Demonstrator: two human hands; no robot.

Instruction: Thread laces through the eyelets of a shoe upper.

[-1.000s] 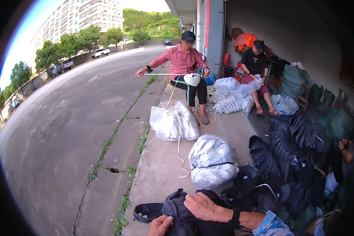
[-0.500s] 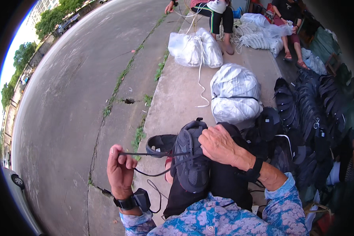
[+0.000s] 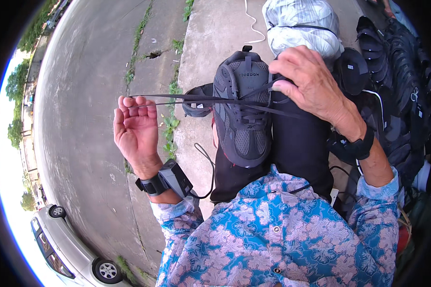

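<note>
A dark grey lace-up sneaker [image 3: 248,138] lies across my thighs, toe toward me, its tongue standing up between the eyelet rows. My left hand [image 3: 138,131] is held out left of it, palm up. Its curled fingertips hold a black shoelace [image 3: 177,98] that runs in two taut strands back to the sneaker. My right hand [image 3: 309,86] is over the sneaker's right side, thumb and fingers closed on a strand of lace by the upper eyelets. Another dark shoe [image 3: 196,101] sits beyond my left leg, partly hidden behind the laces.
A white plastic-wrapped bundle [image 3: 301,28] tied with a black band stands ahead on the concrete. Rows of dark shoe uppers [image 3: 400,81] are piled to the right. A silver car [image 3: 72,244] is at the lower left, and weeds [image 3: 171,124] grow along the pavement crack.
The view has tipped down toward my lap. My left hand has turned palm up with the lace drawn taut, and my right hand has opened out more around its strand.
</note>
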